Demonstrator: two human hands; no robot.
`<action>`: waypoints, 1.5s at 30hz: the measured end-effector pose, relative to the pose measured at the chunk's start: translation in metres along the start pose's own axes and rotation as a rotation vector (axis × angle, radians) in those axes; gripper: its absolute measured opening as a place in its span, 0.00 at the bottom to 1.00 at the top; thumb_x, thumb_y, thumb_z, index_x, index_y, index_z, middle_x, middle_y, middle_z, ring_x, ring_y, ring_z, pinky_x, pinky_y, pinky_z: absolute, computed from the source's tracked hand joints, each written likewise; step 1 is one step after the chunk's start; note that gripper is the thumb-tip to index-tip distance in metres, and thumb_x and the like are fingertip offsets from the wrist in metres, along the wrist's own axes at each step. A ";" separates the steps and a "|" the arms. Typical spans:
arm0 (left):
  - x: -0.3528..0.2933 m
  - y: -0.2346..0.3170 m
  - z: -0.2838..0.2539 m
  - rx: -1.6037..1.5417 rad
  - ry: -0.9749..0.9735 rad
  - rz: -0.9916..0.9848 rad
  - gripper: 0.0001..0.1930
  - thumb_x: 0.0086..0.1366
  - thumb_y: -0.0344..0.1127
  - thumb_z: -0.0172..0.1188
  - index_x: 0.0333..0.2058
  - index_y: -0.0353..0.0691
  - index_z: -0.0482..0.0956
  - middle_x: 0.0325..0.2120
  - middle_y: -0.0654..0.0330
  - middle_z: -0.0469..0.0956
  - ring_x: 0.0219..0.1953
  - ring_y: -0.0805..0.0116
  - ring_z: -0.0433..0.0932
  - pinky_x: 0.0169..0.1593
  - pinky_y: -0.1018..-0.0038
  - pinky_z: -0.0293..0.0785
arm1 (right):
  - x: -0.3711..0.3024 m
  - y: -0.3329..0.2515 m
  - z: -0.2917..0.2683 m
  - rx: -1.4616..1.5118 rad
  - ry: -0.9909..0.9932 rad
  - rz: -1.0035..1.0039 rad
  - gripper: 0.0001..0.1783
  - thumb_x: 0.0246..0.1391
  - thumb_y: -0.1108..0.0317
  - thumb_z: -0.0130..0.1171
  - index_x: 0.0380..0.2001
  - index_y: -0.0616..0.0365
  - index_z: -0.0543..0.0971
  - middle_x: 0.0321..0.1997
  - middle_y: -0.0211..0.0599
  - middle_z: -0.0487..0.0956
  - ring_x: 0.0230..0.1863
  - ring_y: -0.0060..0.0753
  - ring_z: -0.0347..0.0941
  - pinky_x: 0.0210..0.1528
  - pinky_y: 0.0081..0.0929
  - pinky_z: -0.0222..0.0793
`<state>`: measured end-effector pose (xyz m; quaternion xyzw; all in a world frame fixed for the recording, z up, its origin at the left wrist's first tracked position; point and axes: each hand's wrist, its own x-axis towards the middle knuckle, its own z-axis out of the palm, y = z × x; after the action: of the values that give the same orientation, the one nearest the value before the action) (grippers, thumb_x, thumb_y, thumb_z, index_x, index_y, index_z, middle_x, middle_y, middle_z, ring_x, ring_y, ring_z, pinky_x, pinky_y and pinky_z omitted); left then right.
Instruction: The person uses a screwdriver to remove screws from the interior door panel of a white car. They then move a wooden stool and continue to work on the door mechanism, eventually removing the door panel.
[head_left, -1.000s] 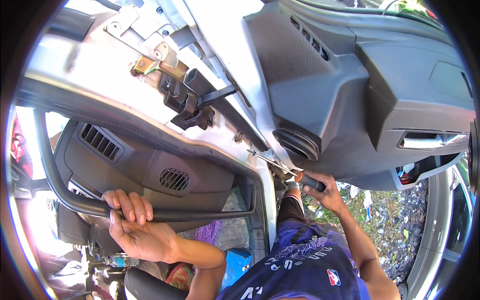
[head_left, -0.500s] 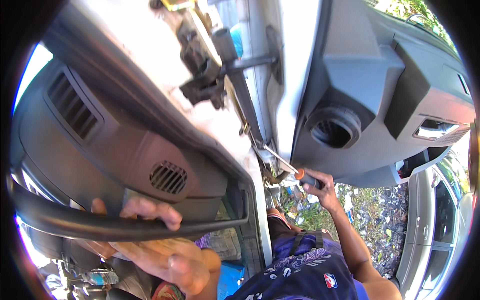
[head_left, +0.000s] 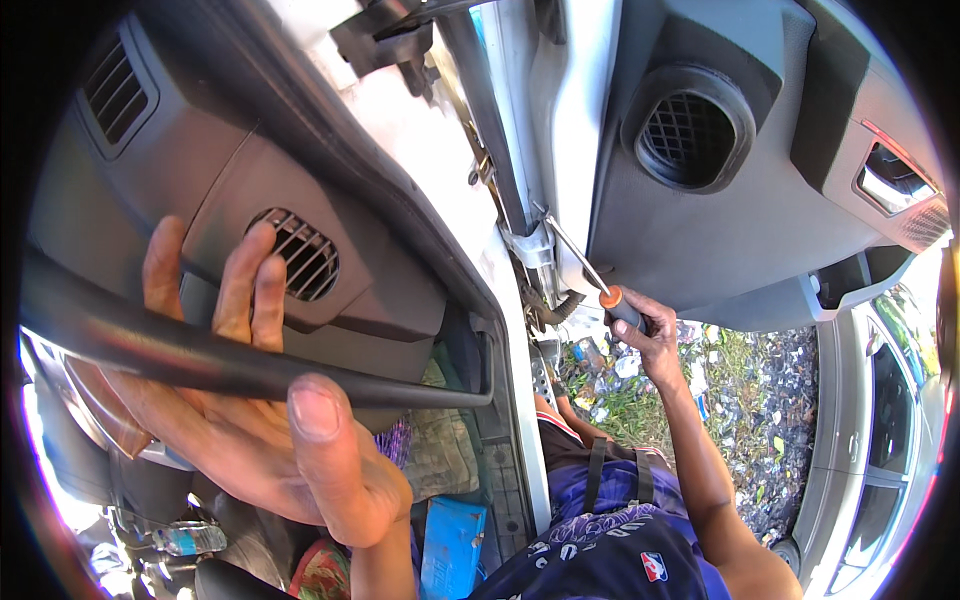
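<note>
Left hand (head_left: 270, 450), lower left: unclenched, digits spread at black bar (head_left: 180, 358). Right hand (head_left: 652, 328), right of centre: grasping screwdriver (head_left: 611, 297).

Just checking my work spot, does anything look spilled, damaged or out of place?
Yes: litter lies scattered over the grass beside the grey car, odd because such scraps don't belong on the ground. I see no clear damage.

grassy ground (head_left: 632, 412), scattered pale litter (head_left: 627, 361)
</note>
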<state>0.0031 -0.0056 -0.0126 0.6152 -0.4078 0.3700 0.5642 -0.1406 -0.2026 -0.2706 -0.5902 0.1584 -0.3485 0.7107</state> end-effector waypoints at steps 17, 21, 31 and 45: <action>-0.060 -0.039 -0.019 -0.531 -0.106 -0.285 0.36 0.57 0.40 0.53 0.59 0.19 0.59 0.35 0.46 0.75 0.22 0.65 0.75 0.19 0.82 0.66 | 0.021 0.014 -0.002 0.018 -0.052 0.004 0.28 0.52 0.72 0.71 0.56 0.67 0.79 0.50 0.42 0.82 0.46 0.30 0.80 0.54 0.28 0.74; -0.065 -0.033 -0.018 -0.544 -0.031 -0.356 0.43 0.58 0.44 0.64 0.63 0.26 0.52 0.42 0.49 0.73 0.34 0.66 0.78 0.33 0.79 0.76 | 0.029 0.004 0.007 0.062 -0.078 -0.020 0.21 0.53 0.75 0.69 0.52 0.64 0.82 0.47 0.35 0.83 0.46 0.26 0.77 0.51 0.25 0.72; -0.076 -0.017 0.018 0.244 0.150 -0.079 0.51 0.59 0.37 0.67 0.72 0.33 0.42 0.65 0.44 0.61 0.55 0.57 0.70 0.44 0.73 0.69 | 0.048 0.003 -0.005 0.017 -0.093 0.024 0.26 0.50 0.74 0.72 0.54 0.67 0.81 0.55 0.47 0.81 0.57 0.35 0.76 0.63 0.31 0.68; -0.086 0.004 0.020 0.626 -0.109 0.009 0.37 0.62 0.38 0.68 0.65 0.29 0.62 0.67 0.31 0.50 0.72 0.34 0.49 0.72 0.38 0.45 | 0.056 -0.002 -0.020 -0.001 -0.149 -0.029 0.28 0.46 0.75 0.74 0.53 0.71 0.81 0.50 0.47 0.84 0.53 0.34 0.79 0.60 0.30 0.71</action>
<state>-0.0347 -0.0184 -0.0912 0.7760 -0.3063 0.4465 0.3234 -0.1142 -0.2553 -0.2630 -0.6171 0.0967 -0.3139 0.7151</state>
